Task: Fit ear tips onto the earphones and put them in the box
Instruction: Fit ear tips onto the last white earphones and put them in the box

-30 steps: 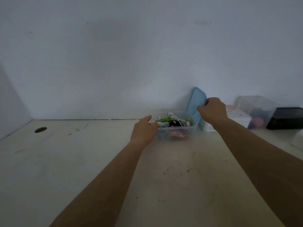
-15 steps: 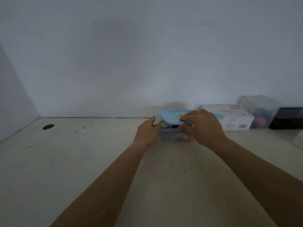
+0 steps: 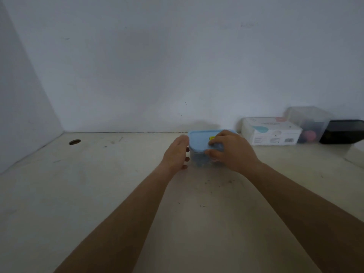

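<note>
**Box** point(image 3: 199, 162): clear plastic, standing on the table point(image 3: 98, 194) close to the back wall point(image 3: 177, 66), between your two hands. Only dim, dark shapes show through its blurred front, so I cannot tell what lies inside.

**Lid** point(image 3: 199, 141): light blue, lying flat on top of the box. It has a small yellow sticker point(image 3: 212, 138) just beside your fingertips.

**Carton** point(image 3: 269, 133): white, closed, to the right of the box and against the wall.

**Tub** point(image 3: 307, 117): clear, just beside the carton on its right. It holds something round and pink (plus a darker lump above it, too dim to name).

**Case** point(image 3: 342, 133): black, next to the tub at the right edge.

**Hole** point(image 3: 74, 142): round, in the table, far left.

**Left hand** point(image 3: 176, 154): you lay it flat against the box's left side, fingers straight, gripping nothing.

**Right hand** point(image 3: 230, 150): you curl it over the lid's near right corner, fingers on top and thumb at the front edge, pinching the lid.

**Forearms**: both bare, stretched forward over the table.
</note>
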A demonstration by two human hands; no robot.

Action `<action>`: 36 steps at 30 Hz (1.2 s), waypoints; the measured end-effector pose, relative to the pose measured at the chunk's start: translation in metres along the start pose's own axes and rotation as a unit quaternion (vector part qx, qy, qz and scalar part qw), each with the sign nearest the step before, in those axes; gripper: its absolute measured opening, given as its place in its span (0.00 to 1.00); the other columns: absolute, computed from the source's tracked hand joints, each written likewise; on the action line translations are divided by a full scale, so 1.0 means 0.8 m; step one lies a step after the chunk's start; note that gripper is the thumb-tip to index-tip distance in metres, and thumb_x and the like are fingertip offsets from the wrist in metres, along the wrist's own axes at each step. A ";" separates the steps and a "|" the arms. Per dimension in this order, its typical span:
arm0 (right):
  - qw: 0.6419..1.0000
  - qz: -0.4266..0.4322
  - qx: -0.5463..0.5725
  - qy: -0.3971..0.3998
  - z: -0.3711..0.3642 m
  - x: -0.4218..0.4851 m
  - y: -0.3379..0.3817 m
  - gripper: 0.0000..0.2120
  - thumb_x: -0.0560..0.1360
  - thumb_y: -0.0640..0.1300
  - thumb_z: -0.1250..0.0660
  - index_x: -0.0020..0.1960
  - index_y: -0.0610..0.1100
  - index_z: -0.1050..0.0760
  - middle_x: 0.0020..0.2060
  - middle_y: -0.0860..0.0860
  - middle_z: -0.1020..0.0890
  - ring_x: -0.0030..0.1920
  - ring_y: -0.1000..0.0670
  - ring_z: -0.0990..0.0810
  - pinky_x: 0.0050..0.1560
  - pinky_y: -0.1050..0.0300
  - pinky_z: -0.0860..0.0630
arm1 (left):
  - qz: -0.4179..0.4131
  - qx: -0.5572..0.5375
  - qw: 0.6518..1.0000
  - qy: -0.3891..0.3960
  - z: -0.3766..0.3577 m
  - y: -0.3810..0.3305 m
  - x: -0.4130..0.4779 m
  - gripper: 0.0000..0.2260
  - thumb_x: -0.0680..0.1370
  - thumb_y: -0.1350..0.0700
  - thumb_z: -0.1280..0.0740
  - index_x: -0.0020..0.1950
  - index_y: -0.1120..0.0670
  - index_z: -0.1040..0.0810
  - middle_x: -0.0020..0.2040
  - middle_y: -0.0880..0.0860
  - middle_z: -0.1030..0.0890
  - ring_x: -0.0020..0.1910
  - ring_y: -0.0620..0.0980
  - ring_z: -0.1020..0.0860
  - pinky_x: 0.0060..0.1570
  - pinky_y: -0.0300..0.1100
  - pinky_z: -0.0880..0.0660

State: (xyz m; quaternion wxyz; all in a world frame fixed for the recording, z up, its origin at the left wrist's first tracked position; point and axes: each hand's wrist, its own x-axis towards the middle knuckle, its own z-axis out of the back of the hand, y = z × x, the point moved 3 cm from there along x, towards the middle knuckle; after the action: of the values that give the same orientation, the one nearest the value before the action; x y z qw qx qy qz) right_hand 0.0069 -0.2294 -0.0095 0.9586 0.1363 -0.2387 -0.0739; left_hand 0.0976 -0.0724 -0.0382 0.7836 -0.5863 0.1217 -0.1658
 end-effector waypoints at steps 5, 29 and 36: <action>0.998 -0.020 0.054 0.018 0.013 -0.002 -0.017 0.15 0.76 0.46 0.32 0.62 0.48 0.20 0.60 0.50 0.20 0.60 0.48 0.22 0.61 0.55 0.29 | -0.082 0.163 0.983 -0.009 -0.010 0.000 0.005 0.22 0.82 0.49 0.42 0.77 0.46 0.36 0.62 0.56 0.22 0.55 0.57 0.22 0.54 0.49 0.23; 0.972 -0.040 -0.219 0.081 0.002 0.034 -0.091 0.17 0.82 0.54 0.47 0.66 0.49 0.29 0.64 0.50 0.24 0.69 0.45 0.29 0.77 0.41 0.50 | -0.248 0.503 0.826 -0.053 -0.071 -0.037 0.090 0.19 0.82 0.41 0.44 0.51 0.54 0.22 0.53 0.54 0.23 0.53 0.55 0.23 0.47 0.47 0.28; 0.963 -0.016 -0.266 0.035 -0.004 0.076 -0.116 0.11 0.80 0.50 0.38 0.57 0.50 0.19 0.53 0.48 0.20 0.56 0.46 0.22 0.73 0.49 0.42 | -0.266 0.524 0.802 -0.103 -0.107 -0.042 0.125 0.20 0.83 0.43 0.46 0.53 0.55 0.22 0.53 0.56 0.23 0.52 0.56 0.22 0.44 0.47 0.30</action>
State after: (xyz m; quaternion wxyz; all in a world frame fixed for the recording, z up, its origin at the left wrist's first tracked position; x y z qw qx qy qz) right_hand 0.0549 -0.3295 -0.0133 0.9668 -0.1176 -0.1743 -0.1449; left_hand 0.1520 -0.1962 -0.0298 0.9044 -0.1093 -0.2258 -0.3453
